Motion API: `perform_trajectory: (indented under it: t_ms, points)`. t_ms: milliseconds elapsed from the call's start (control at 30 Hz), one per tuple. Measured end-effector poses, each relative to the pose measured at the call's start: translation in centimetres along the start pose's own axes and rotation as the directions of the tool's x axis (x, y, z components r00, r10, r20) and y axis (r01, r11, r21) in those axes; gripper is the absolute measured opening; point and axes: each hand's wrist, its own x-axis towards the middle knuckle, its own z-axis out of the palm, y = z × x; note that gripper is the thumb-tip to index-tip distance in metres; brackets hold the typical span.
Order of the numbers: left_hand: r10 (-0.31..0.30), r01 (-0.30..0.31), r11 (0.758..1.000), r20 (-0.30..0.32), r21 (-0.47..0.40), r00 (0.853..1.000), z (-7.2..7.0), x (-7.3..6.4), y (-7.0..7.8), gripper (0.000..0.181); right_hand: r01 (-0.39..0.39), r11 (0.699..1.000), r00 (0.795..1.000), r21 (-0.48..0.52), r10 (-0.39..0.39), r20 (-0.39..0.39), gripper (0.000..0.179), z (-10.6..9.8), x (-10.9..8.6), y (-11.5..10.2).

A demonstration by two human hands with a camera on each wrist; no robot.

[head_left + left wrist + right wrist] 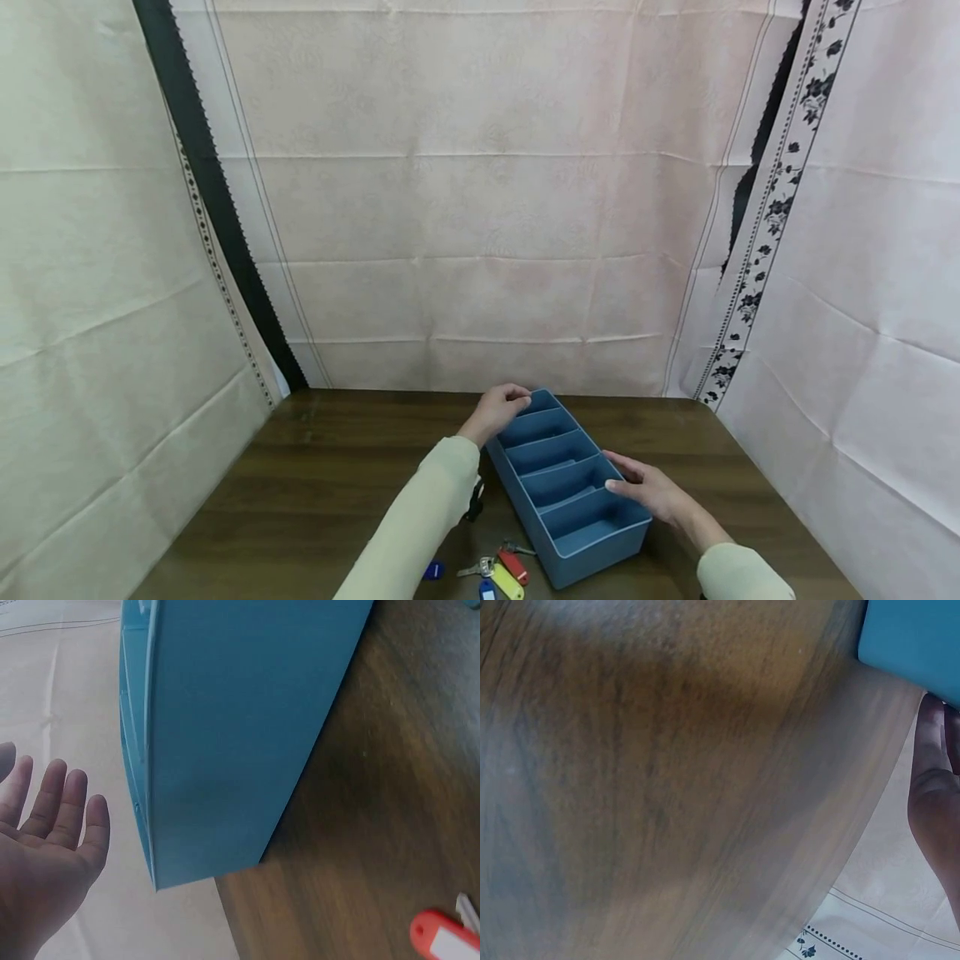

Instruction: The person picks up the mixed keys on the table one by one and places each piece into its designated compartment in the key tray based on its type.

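A blue compartment box point(592, 567) with several dividers stands at a slant on the table, its far end to the left. My left hand point(498, 412) is at the far left corner of this box, fingertips near the rim. In the left wrist view its fingers are loosely spread, apart from the box's side wall point(217, 750). At the right long side, my right hand point(652, 492) holds the box, thumb over the rim and fingers along the outside. The right wrist view shows the right fingers point(930, 735) against the blue wall's lower edge.
Near the box's front left lie several keys with coloured tags: a red tag point(513, 567), a yellow tag point(507, 582) and blue tags point(433, 571). A dark item point(474, 504) shows behind the left sleeve. Pale cloth point(480, 208) hangs around the brown wooden table point(315, 500).
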Motion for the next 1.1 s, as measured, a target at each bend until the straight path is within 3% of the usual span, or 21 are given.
perform_trajectory:
  t_ms: [433, 700, 833, 1100]
  points:
    - [0.036, -0.036, 0.999, -0.004, 0.026, 0.999, -3.2, -0.4, 0.1, 0.025, 0.028, 1.000, 1.000, 0.006, -0.028, 0.007, 0.062, 0.0, 0.0, 0.0]
    - [0.014, -0.014, 1.000, -0.003, 0.016, 1.000, -4.3, -0.8, 0.5, 0.026, 0.028, 1.000, 1.000, -0.001, -0.028, 0.003, 0.063, 0.0, -0.1, 0.0]
    - [0.039, -0.039, 0.999, -0.002, 0.020, 0.999, -5.0, -1.1, 0.6, 0.027, 0.008, 1.000, 1.000, -0.007, -0.008, -0.001, 0.064, 0.0, -0.1, -0.1]
    - [0.053, -0.052, 0.998, -0.027, 0.040, 0.998, -7.0, -1.8, -0.6, 0.027, -0.005, 1.000, 1.000, -0.013, 0.004, -0.007, 0.064, 0.0, 0.0, -0.2]
